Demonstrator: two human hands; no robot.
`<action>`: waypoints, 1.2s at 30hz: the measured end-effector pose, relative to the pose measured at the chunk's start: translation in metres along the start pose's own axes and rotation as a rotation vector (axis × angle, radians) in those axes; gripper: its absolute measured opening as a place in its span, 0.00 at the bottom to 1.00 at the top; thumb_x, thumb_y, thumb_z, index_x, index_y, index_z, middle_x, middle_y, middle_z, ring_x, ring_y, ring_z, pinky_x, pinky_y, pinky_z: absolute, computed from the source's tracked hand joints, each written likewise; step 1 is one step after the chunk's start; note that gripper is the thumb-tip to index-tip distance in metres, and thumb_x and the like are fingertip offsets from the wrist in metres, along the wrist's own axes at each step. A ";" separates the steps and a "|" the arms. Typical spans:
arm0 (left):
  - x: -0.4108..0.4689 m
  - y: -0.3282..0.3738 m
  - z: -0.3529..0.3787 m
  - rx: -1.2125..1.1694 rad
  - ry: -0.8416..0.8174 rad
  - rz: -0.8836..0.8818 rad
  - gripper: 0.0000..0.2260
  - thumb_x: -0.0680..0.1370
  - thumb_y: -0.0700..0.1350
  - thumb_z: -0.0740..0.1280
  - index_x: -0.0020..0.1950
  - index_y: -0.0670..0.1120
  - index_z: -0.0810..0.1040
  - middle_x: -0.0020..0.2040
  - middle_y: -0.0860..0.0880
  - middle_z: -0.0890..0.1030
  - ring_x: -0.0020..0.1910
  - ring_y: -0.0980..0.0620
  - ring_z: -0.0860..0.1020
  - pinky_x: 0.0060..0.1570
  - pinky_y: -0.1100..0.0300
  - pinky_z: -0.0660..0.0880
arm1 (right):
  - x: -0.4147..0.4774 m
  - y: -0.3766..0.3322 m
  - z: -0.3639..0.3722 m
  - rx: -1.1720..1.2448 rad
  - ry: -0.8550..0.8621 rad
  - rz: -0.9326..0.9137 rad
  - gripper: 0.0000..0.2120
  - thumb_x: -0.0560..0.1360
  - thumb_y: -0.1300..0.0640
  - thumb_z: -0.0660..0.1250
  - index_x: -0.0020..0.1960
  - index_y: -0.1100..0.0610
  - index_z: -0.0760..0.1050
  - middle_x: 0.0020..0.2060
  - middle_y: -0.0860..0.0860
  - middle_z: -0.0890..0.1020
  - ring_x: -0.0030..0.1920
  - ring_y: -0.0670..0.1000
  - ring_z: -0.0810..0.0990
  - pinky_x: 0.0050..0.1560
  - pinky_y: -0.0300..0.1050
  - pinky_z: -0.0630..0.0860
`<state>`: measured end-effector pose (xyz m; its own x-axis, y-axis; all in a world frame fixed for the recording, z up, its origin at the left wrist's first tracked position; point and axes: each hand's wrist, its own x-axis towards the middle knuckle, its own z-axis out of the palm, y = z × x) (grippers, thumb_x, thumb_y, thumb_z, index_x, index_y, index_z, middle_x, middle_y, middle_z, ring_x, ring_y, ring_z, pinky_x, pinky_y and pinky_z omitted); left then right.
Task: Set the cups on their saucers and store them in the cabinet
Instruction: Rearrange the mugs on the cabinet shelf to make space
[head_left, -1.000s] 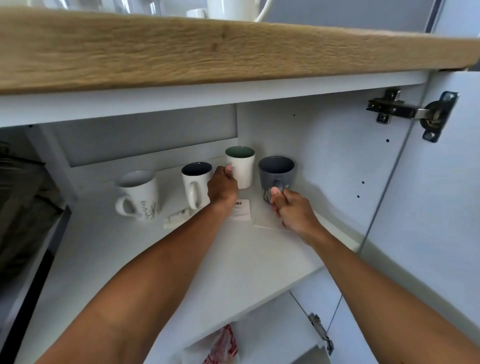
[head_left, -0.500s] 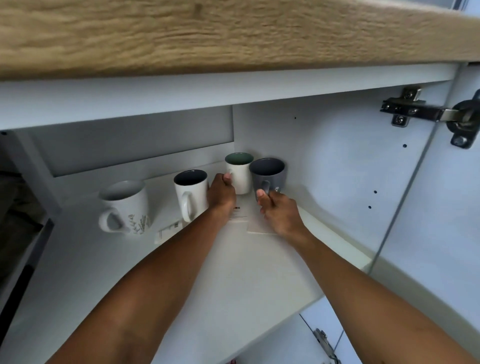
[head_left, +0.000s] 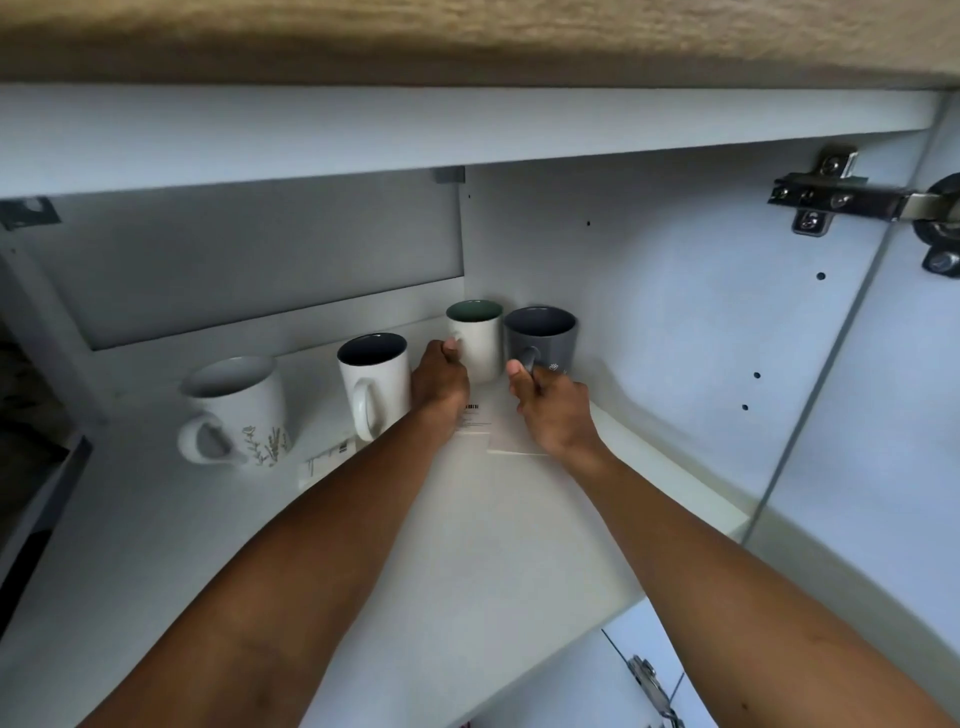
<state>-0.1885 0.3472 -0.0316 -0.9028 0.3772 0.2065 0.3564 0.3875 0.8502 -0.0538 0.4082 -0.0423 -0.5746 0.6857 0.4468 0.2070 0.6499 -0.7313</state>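
The left hand (head_left: 441, 379) is covering the near side of the green-lined mug (head_left: 480, 343), its grip curling round the mug so that any handle is hidden. The right hand (head_left: 550, 410) is pinching the handle of the grey mug (head_left: 545, 338), thumb on top, and its fingers are hiding the lower part of the handle. Both mugs are standing upright, just beside each other, in the back right corner of the cabinet shelf (head_left: 467, 545). Small white print on the grey mug is showing by the thumb but is too small to read. A paper slip (head_left: 475, 421) with a barcode is lying partly under the left wrist, its text illegible. To the left, a dark-lined mug (head_left: 379, 379) and a blurred floral mug (head_left: 244, 410) are standing, with a sticker (head_left: 327, 460) lying in front of them. A door hinge (head_left: 831, 195) is being cut off at the right edge.
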 end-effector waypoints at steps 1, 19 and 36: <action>0.000 0.000 0.000 0.001 0.001 -0.001 0.20 0.85 0.53 0.48 0.63 0.44 0.74 0.61 0.40 0.78 0.58 0.40 0.76 0.47 0.58 0.65 | 0.001 0.000 0.001 -0.002 -0.005 0.006 0.24 0.82 0.43 0.57 0.47 0.61 0.81 0.43 0.59 0.85 0.50 0.62 0.81 0.54 0.51 0.76; -0.006 -0.007 -0.016 0.035 -0.165 0.072 0.25 0.80 0.42 0.60 0.76 0.48 0.59 0.67 0.40 0.72 0.64 0.39 0.74 0.58 0.46 0.76 | -0.004 0.004 -0.010 -0.170 -0.104 -0.008 0.24 0.75 0.30 0.58 0.49 0.50 0.74 0.43 0.52 0.82 0.50 0.60 0.80 0.45 0.47 0.72; -0.131 -0.032 -0.088 0.339 -0.335 0.481 0.27 0.83 0.53 0.55 0.81 0.51 0.51 0.81 0.45 0.53 0.80 0.45 0.50 0.77 0.49 0.51 | -0.096 -0.019 -0.093 -0.718 -0.461 0.062 0.48 0.68 0.20 0.50 0.80 0.44 0.47 0.81 0.51 0.50 0.80 0.57 0.42 0.76 0.62 0.52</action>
<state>-0.1030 0.2113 -0.0427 -0.5212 0.7928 0.3158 0.8049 0.3336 0.4908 0.0710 0.3604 -0.0236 -0.7780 0.6264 0.0485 0.6109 0.7723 -0.1741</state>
